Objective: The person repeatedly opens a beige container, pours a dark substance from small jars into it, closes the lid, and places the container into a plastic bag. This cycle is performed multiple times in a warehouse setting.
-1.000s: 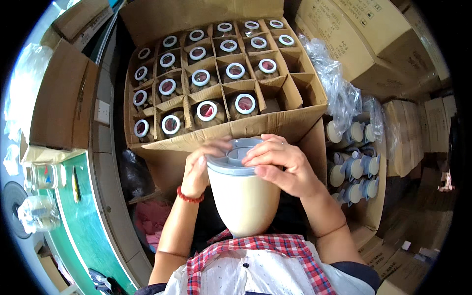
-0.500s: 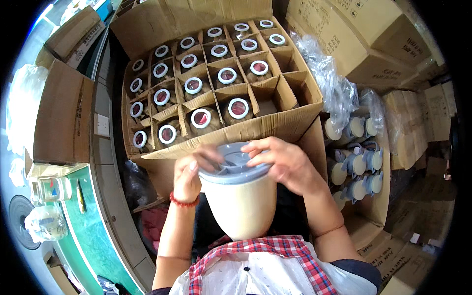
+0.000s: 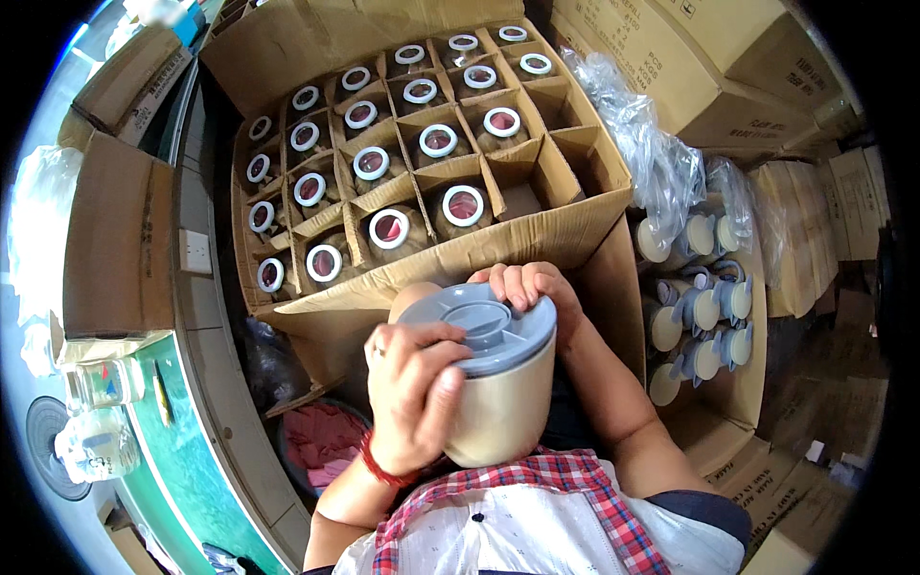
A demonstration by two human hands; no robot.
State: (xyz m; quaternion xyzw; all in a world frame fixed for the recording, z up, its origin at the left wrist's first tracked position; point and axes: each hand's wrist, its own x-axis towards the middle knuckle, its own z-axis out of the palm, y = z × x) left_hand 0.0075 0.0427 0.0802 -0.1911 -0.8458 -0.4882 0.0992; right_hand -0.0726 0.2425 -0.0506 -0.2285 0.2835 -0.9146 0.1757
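A cream canister (image 3: 505, 414) with a round grey-blue end piece (image 3: 476, 316) on top stands upright against my apron, slightly tilted. Raised rings and ribs show on the end piece. My left hand (image 3: 414, 395) is closed around its left side, fingers over the grey rim and thumb along the cream wall. At the far right of the rim, the fingers of my right hand (image 3: 540, 292) curl over the top edge. Beyond both hands is an open carton (image 3: 460, 251) with cardboard dividers, holding many glass liners (image 3: 463, 206) with white rings round their mouths.
Cream jugs (image 3: 701, 359) with blue-grey handles fill an open box on the right, near crumpled clear plastic (image 3: 640, 134). Closed cartons (image 3: 661, 67) are stacked behind. At left are a green-topped table (image 3: 182, 431) and a cardboard box (image 3: 115, 240). Pink cloth (image 3: 321, 436) lies below.
My left hand has come down from the top to the near left side of the canister. The canister has shifted right and tilted, and my right hand's fingers have closed over the far rim.
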